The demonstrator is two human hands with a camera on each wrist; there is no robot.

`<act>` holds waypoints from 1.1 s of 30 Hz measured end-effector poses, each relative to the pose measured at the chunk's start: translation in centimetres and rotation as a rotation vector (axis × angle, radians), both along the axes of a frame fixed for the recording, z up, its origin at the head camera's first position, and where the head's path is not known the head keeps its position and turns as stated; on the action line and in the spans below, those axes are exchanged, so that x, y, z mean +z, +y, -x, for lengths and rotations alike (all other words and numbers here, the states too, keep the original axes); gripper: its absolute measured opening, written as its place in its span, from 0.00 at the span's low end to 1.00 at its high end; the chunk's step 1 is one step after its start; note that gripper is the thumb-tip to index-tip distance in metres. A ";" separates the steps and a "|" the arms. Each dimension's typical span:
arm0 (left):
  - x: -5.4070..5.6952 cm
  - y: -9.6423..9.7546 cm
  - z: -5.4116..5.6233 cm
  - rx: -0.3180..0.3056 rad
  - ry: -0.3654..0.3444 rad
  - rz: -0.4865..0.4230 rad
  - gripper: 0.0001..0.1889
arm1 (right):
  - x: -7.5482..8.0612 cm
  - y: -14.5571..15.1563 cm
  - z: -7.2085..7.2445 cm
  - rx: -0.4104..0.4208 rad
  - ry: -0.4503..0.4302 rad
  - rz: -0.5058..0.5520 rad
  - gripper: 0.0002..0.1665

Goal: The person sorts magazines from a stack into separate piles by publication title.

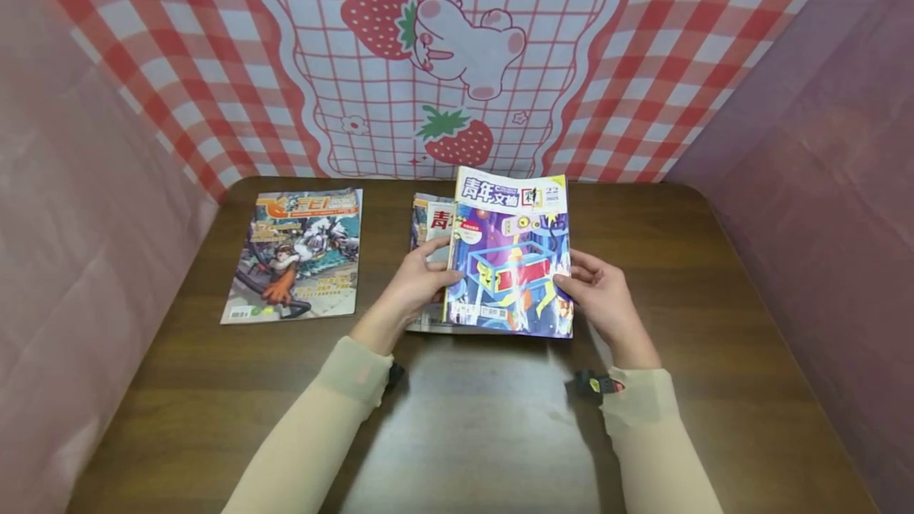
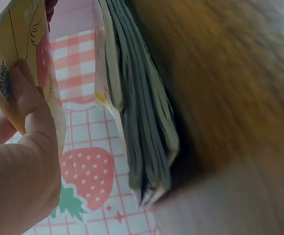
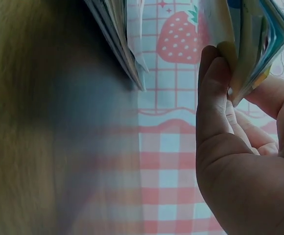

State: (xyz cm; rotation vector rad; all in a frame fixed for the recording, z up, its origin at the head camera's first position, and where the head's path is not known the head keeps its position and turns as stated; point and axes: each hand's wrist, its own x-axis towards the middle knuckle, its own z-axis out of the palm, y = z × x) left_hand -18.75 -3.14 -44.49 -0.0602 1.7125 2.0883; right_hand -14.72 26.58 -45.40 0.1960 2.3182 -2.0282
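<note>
A magazine (image 1: 510, 260) with a purple and blue cover is held up between both hands, above a stack of magazines (image 1: 435, 216) on the table. My left hand (image 1: 416, 280) pinches its left edge, thumb on the front cover. At the opposite edge my right hand (image 1: 602, 292) pinches it the same way. In the left wrist view the left hand (image 2: 24, 156) holds the magazine's yellow back side, apart from the stack (image 2: 137, 107). The right wrist view has the right hand (image 3: 249, 152) gripping the page edges. Most of the stack's top cover is hidden.
Another magazine (image 1: 296, 256) with an orange title lies flat at the left of the brown wooden table (image 1: 485, 435). A red and white checked cloth with strawberries (image 1: 457, 141) hangs behind the table. Pale pink cloth walls (image 1: 71, 260) stand at both sides.
</note>
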 end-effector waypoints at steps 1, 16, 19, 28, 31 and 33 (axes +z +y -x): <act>0.1 0.2 0.0 -0.002 -0.003 0.001 0.38 | 0.1 0.1 -0.1 -0.003 0.002 -0.005 0.37; 1.0 3.8 0.8 -0.069 0.010 0.026 0.40 | 0.4 3.2 -1.2 -0.052 0.032 -0.089 0.38; 1.0 4.4 0.9 -0.077 0.011 0.040 0.40 | 0.6 3.8 -1.3 -0.058 0.029 -0.092 0.38; 1.2 6.1 1.1 -0.084 0.001 0.033 0.38 | 1.1 5.3 -1.6 -0.073 -0.004 -0.147 0.41; 1.3 6.9 1.3 -0.097 0.004 0.035 0.38 | 1.3 6.1 -1.7 -0.081 -0.018 -0.156 0.42; 1.3 7.4 1.3 -0.101 0.009 0.033 0.38 | 1.4 6.6 -1.7 -0.083 -0.024 -0.150 0.42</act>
